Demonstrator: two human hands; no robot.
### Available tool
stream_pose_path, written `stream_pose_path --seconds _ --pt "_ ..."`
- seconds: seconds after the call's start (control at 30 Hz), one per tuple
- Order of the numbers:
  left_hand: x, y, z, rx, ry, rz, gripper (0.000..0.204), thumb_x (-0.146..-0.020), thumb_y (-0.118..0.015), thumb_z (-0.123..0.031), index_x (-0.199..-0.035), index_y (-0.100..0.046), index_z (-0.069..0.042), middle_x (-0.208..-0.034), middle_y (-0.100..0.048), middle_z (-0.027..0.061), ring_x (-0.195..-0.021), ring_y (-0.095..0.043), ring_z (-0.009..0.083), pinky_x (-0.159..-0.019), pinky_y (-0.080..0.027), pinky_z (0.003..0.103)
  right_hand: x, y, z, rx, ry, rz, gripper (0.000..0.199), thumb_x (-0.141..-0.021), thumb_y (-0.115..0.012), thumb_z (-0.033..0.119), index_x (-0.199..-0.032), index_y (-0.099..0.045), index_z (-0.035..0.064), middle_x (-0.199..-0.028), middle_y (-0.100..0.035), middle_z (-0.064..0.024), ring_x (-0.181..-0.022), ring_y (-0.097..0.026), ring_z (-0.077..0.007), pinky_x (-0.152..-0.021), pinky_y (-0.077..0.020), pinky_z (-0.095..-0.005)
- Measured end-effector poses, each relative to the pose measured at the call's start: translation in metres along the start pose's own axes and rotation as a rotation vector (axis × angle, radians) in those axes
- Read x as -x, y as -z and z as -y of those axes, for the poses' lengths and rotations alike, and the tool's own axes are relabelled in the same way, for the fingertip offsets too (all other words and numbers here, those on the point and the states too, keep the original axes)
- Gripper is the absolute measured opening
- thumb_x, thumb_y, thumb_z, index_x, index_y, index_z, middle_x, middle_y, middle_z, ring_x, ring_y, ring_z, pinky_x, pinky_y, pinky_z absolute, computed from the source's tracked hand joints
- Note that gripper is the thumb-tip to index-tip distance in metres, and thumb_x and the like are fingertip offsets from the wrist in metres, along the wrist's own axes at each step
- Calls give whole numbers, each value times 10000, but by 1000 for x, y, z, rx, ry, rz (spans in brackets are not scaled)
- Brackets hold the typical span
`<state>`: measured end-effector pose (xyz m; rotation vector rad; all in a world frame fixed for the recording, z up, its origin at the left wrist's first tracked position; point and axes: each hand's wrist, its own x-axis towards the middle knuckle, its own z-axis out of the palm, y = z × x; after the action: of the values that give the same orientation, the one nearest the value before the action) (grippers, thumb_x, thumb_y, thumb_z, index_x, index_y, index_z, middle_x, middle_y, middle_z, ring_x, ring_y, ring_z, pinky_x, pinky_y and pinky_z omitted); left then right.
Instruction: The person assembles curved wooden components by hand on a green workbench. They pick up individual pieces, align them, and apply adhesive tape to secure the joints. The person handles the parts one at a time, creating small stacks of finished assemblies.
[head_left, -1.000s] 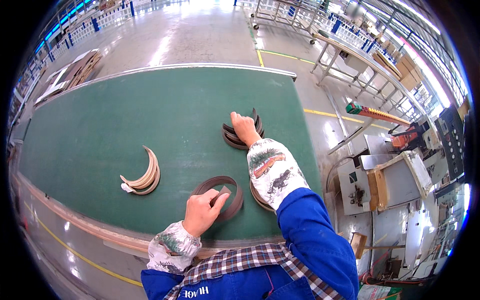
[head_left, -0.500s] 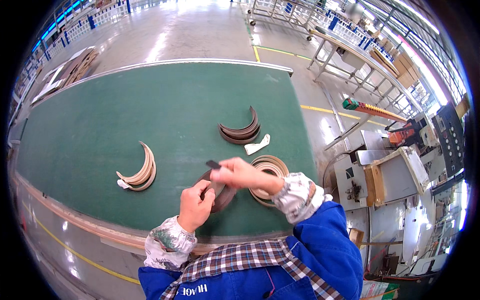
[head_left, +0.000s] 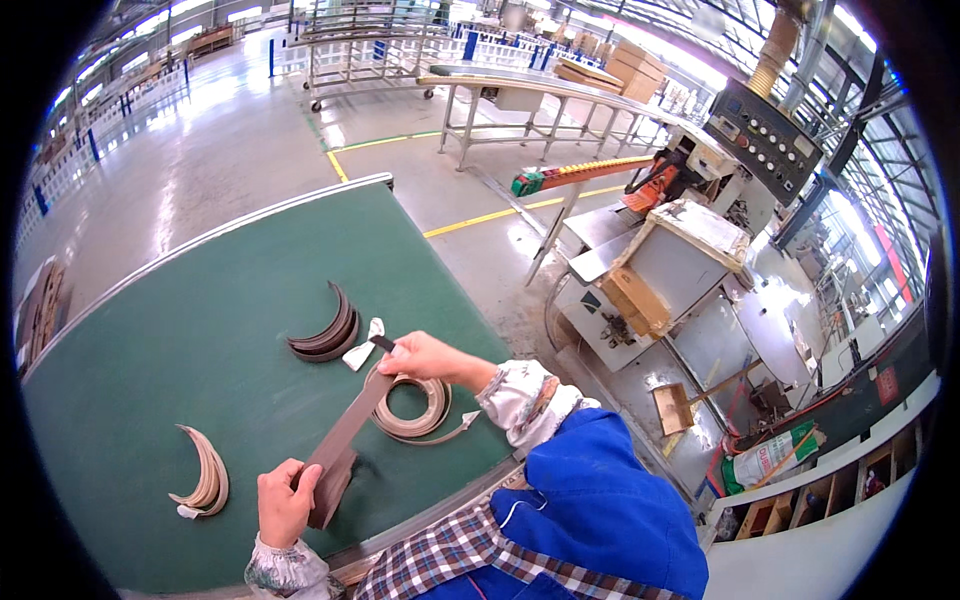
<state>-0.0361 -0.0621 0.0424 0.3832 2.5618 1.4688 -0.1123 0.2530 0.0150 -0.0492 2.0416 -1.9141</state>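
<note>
I hold a long curved brown strip [head_left: 350, 425] above the green table [head_left: 200, 330]. My left hand [head_left: 285, 500] grips its lower end near the table's front edge. My right hand [head_left: 430, 358] pinches its upper end. Under the strip lies a coil of tan strips [head_left: 425, 410]. A stack of dark curved strips [head_left: 325, 335] rests farther back, with a small white scrap [head_left: 365, 350] beside it. A pile of pale curved strips [head_left: 205, 480] lies to the left of my left hand.
A grey machine [head_left: 660, 270] with cardboard pieces stands right of the table. Behind it is a control panel [head_left: 765, 135] and an orange tool [head_left: 580, 172]. A metal roller frame [head_left: 520, 95] and carts stand on the shiny floor beyond. A dustpan [head_left: 675, 405] lies by the floor.
My right hand left the dark stack at the back and came to the strip. Both hands lifted the strip off the table and stretched it out. The view swung right.
</note>
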Motion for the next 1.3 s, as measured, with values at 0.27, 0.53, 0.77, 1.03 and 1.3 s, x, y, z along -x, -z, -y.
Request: stream_pose_path --seconds 0.27,0.53,0.77,1.03,1.3 --pt "-3 -10 6 -182 -31 -84 291 -853 -610 -220 -706 -591 30 -514 -526 151 -442 -532 239 -470 -394 339 12 -44 -6 588 156 -360 340 -893 -520 256 -1095 -482 -16 -905 -627 -267 -823 -601 -434 -753 -469 -479" --pt "4 -5 10 -51 -23 -23 232 -887 -545 -216 -854 -603 6 -679 -584 184 -591 -587 322 -548 -439 382 67 -125 20 744 272 -90 291 -906 -516 104 -1174 -423 37 -700 -602 -175 -634 -623 -340 -568 -485 -443" --pt "9 0 -2 145 32 81 189 -879 -508 -172 -853 -561 8 -597 -537 136 -522 -522 228 -527 -412 356 67 -138 17 750 413 -6 301 -901 -497 54 -1195 -431 44 -629 -598 -108 -575 -619 -293 -528 -476 -389" --pt "5 -11 6 -14 -72 45 173 -896 -504 -137 -819 -533 15 -618 -557 91 -532 -513 166 -520 -415 308 67 -137 10 777 484 4 305 -875 -500 71 -1174 -444 45 -751 -625 -209 -646 -600 -409 -536 -462 -489" --pt "9 -18 3 78 -81 69 173 -893 -501 -149 -806 -518 -1 -635 -548 172 -559 -536 321 -541 -418 382 78 -131 8 705 446 -5 262 -876 -510 32 -1136 -495 15 -788 -624 -202 -676 -615 -384 -581 -487 -429"
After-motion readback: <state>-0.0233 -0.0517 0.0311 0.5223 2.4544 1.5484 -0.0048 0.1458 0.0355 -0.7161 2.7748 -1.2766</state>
